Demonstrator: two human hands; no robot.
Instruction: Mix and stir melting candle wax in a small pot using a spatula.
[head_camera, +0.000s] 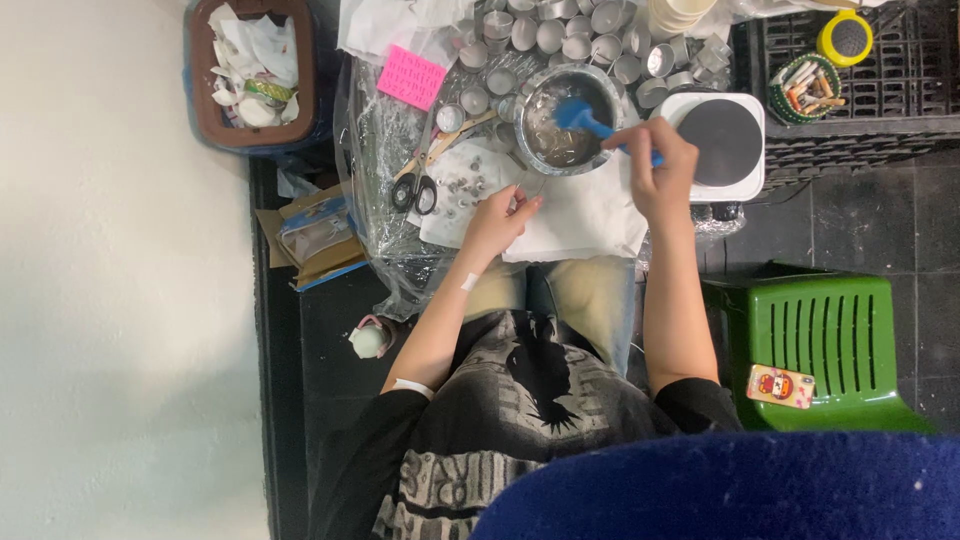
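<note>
My right hand (658, 165) grips the handle of a blue spatula (583, 119), whose blade dips into a round metal bowl (530, 100) holding a pale mass. My left hand (503, 217) rests with fingers loosely curled on white paper (590, 215) just below the bowl, beside several small metal pieces (460, 185); it seems to pinch something tiny, but that is too small to tell. Several small round metal cups (560, 35) stand behind the bowl.
Black-handled scissors (415, 190) lie left of the paper near a pink note (411, 76). A white electric hotplate (718, 140) sits right of the bowl. A brown bin (250, 70) of scraps stands at far left, a green plastic stool (820, 345) at right, a black crate (850, 110) behind.
</note>
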